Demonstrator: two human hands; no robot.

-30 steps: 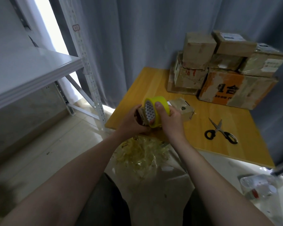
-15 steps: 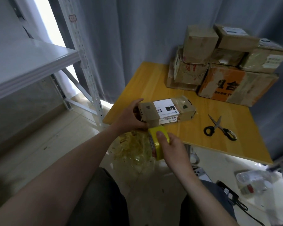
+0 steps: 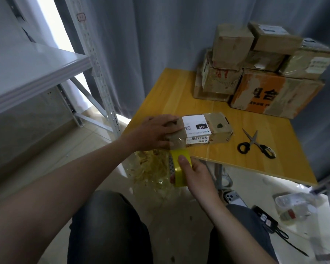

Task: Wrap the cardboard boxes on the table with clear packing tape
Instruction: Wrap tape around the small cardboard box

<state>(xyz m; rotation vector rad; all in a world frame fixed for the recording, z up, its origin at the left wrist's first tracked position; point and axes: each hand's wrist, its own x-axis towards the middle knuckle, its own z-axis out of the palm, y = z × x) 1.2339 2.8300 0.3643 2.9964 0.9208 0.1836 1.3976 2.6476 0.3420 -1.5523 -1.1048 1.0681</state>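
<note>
One flat brown cardboard box [image 3: 217, 128] lies at the near-left corner of the yellow wooden table [image 3: 171, 92], its left end gripped by the left hand [image 3: 152, 134]. The right hand [image 3: 196, 174] clasps one yellow roll of tape [image 3: 179, 178] below the table edge, and one pair of black-handled scissors [image 3: 252, 141] lies to the right. The right hand's fingers hide behind the roll, the stack of cardboard boxes [image 3: 274, 92] at the back defies counting, and a grey curtain [image 3: 151, 44] hangs behind, a white metal shelf [image 3: 36, 69] at left.
</note>
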